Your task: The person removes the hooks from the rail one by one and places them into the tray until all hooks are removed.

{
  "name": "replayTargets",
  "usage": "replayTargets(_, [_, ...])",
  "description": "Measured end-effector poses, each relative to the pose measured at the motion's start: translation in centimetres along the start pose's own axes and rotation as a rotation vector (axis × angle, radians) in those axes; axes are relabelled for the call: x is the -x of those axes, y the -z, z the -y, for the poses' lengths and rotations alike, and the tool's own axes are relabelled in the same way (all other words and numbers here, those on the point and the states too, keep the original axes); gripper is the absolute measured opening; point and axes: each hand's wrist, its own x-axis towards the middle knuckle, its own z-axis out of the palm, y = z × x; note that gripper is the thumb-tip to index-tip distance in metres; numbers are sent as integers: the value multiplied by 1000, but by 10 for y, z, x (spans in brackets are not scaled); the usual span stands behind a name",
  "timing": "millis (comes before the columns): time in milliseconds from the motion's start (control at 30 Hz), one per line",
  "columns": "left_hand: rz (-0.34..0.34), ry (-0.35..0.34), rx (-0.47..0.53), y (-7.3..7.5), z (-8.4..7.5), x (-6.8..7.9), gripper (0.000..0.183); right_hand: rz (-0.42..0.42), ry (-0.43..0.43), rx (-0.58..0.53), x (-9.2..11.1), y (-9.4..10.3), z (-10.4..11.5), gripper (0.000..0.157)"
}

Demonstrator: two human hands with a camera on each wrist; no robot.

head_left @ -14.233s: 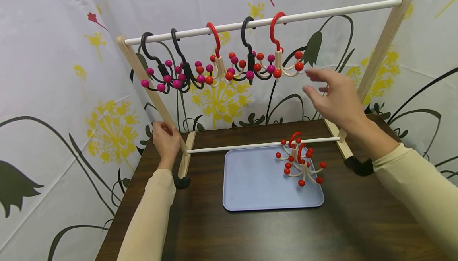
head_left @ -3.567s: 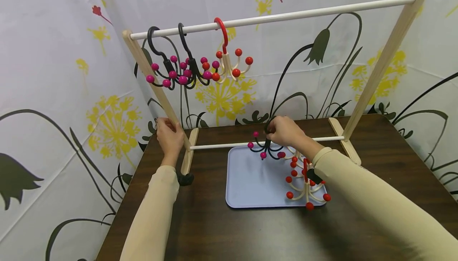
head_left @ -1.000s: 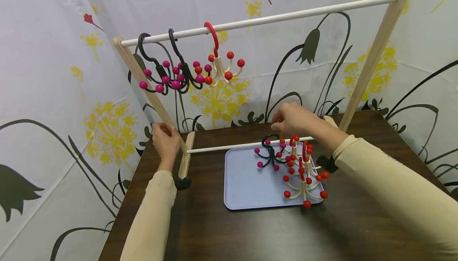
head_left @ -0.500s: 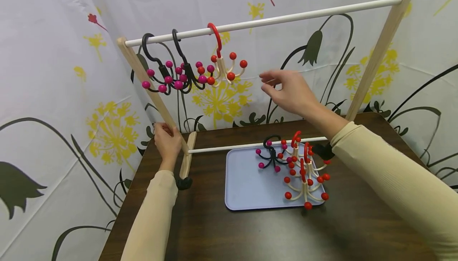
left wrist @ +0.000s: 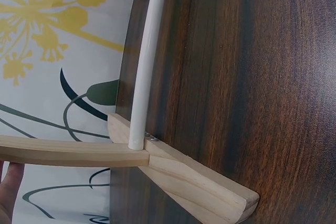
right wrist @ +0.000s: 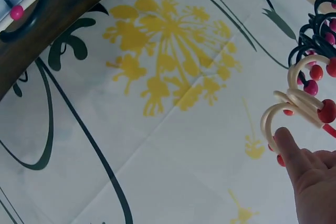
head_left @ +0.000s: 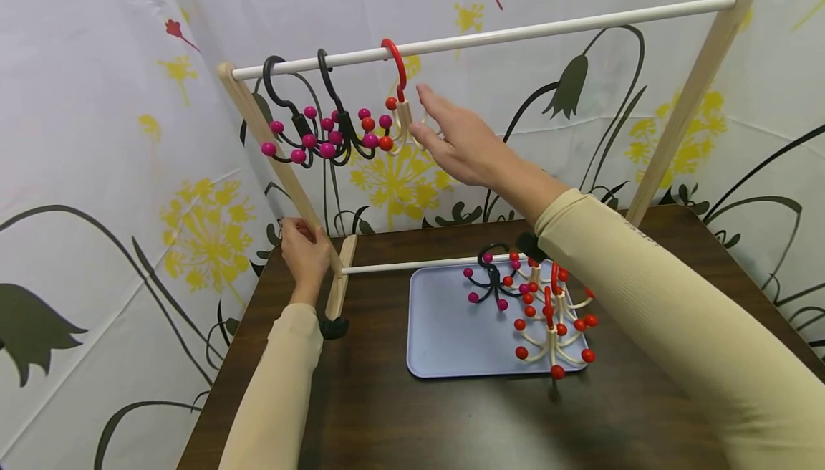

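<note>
Right fingers (head_left: 433, 101): straight, thumb spread apart from them, nothing clasped; whether a fingertip touches the hanger cannot be told.
Red-hooked hanger (head_left: 404, 113): hung by its hook on the upper rail (head_left: 567, 26), its pale arms partly hidden behind the hand.
Right hand (head_left: 465, 142): raised just beside that hanger, fingertips pointing up and leftward, back of the hand toward the head camera, forearm slanting up from the lower right above the tray.
Dark hangers: two, hung left of the red hook, one nearer (head_left: 344, 125) and one farther along (head_left: 301, 125), their magenta beads crowded together.
Left hand (head_left: 306, 256): low on the left post (head_left: 291, 183), fingers curled against the wood, forearm reaching up from below.
Tray (head_left: 445, 334): on the table (head_left: 387, 416), just in front of the lower rail (head_left: 399, 265); a black hanger (head_left: 494, 280) stands on it, beside a cluster of red-beaded hangers (head_left: 552, 341) at its right side, partly behind the right sleeve (head_left: 644, 298).
Backdrop: flowered curtain (head_left: 116, 90) behind the rack.
</note>
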Motion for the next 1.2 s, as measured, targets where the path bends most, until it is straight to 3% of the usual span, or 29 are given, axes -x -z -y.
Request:
replayTargets(167, [-4,-2,-9,0,-1,0,25,60,-80,5,-14,-2,2,63])
replayTargets(367, [-16,4,-6,-2,0,1,25,112,-122,225,-17,-8,11,64])
replayTargets(533, [-5,8,7,-2,-2,0,25,7,-213,332,-19,-8,18,65])
replayTargets(767, [-13,17,-9,-2,0,0,24,-71,-360,324,-17,0,15,43])
replayTargets(900, [-9,17,-9,-4,0,1,25,-125,-419,332,-13,6,9,43])
replayTargets(1200, [0,-6,8,-10,0,3,24,-154,-446,283,-4,24,-6,35])
